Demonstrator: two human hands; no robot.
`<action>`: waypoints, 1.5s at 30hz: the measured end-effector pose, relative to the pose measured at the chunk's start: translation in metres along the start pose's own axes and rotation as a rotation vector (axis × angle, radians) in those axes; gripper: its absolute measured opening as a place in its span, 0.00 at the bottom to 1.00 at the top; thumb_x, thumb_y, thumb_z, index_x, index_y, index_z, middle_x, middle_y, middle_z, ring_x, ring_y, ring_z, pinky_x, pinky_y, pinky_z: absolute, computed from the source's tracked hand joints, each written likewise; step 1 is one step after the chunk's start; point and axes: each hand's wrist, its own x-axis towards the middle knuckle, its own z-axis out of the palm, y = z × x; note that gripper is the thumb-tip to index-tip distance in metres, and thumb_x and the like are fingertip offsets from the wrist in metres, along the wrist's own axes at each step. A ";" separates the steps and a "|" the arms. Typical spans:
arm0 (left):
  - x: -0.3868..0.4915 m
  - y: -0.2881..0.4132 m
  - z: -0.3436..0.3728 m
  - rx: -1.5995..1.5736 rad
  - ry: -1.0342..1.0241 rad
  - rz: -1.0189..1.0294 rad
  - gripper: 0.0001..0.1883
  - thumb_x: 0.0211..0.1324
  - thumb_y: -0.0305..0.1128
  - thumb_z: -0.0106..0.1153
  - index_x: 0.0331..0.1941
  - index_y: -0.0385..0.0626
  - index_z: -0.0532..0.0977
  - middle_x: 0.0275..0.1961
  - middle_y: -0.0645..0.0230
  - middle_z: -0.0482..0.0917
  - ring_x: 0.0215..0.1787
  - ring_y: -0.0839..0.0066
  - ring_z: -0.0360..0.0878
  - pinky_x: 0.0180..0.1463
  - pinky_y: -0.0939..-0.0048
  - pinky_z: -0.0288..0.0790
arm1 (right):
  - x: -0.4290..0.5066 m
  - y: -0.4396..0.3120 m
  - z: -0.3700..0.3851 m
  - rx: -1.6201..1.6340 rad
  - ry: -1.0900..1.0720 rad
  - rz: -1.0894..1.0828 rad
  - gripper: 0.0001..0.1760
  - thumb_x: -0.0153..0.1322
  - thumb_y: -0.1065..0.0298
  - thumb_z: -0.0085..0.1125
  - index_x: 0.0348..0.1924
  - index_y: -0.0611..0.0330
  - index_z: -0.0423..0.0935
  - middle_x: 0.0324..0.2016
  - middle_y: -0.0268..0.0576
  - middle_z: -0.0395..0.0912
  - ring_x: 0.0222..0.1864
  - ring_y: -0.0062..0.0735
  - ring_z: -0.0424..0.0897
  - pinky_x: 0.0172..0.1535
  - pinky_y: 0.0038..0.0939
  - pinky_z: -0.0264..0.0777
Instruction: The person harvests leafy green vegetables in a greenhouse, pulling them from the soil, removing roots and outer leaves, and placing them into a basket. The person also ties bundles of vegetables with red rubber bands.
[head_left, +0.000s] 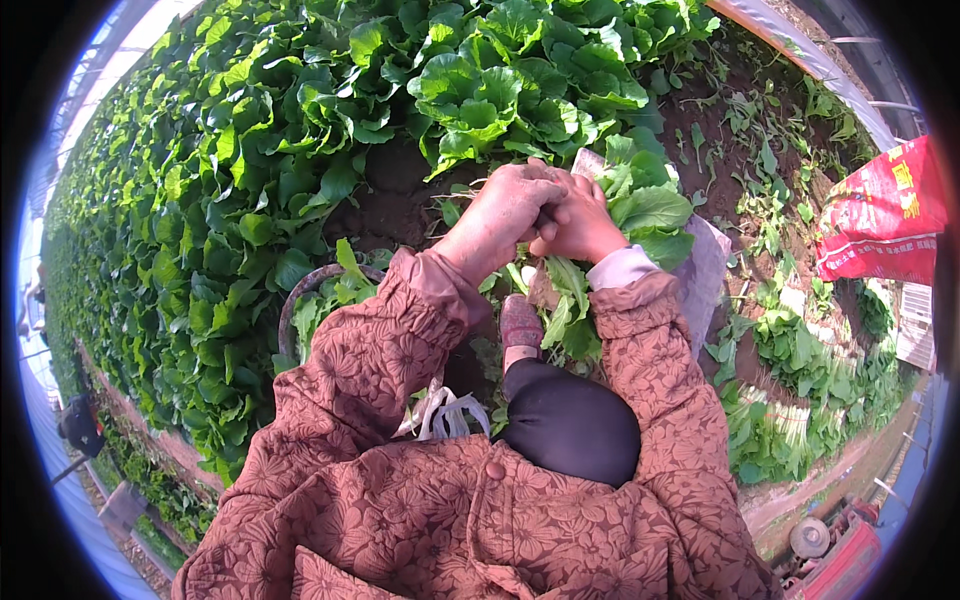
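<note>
Both my hands meet over the bed's edge, just past my shoe. My left hand (506, 214) lies partly across my right hand (581, 221), their fingers overlapping. Leafy greens (649, 206) with broad leaves lie just right of my right hand, and more leaves (568, 304) hang beneath it. Thin pale roots show beside my left hand. The overlap hides what the fingers grip, so I cannot tell which hand holds the greens. A pale sheet (701, 259) lies under the greens at the right.
Dense growing greens (225, 187) fill the left and far side. A round container's rim (289, 307) stands by my left sleeve. Bundled greens (791, 424) lie on the soil at the right, near a red printed bag (881, 214) and a white crate (916, 319). Red machinery (836, 559) stands lower right.
</note>
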 end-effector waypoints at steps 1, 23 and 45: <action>0.018 0.008 -0.001 -0.042 -0.018 -0.080 0.08 0.64 0.28 0.51 0.38 0.35 0.75 0.28 0.65 0.80 0.18 0.84 0.71 0.16 0.84 0.57 | -0.001 -0.006 -0.011 -0.016 -0.112 0.026 0.48 0.50 0.52 0.70 0.62 0.57 0.69 0.60 0.51 0.66 0.66 0.52 0.60 0.70 0.53 0.47; 0.021 -0.004 0.005 0.203 0.004 0.035 0.10 0.61 0.31 0.52 0.30 0.36 0.76 0.24 0.67 0.79 0.16 0.82 0.70 0.20 0.80 0.63 | -0.038 -0.016 -0.008 -0.265 0.094 0.151 0.64 0.51 0.40 0.75 0.70 0.65 0.55 0.66 0.55 0.59 0.72 0.54 0.52 0.73 0.61 0.34; 0.063 -0.172 -0.047 0.582 -0.072 0.327 0.19 0.62 0.38 0.54 0.55 0.46 0.76 0.58 0.55 0.78 0.62 0.59 0.74 0.64 0.63 0.67 | -0.035 0.000 -0.007 -0.056 0.174 0.173 0.62 0.45 0.48 0.77 0.69 0.55 0.59 0.62 0.46 0.68 0.68 0.46 0.61 0.72 0.53 0.41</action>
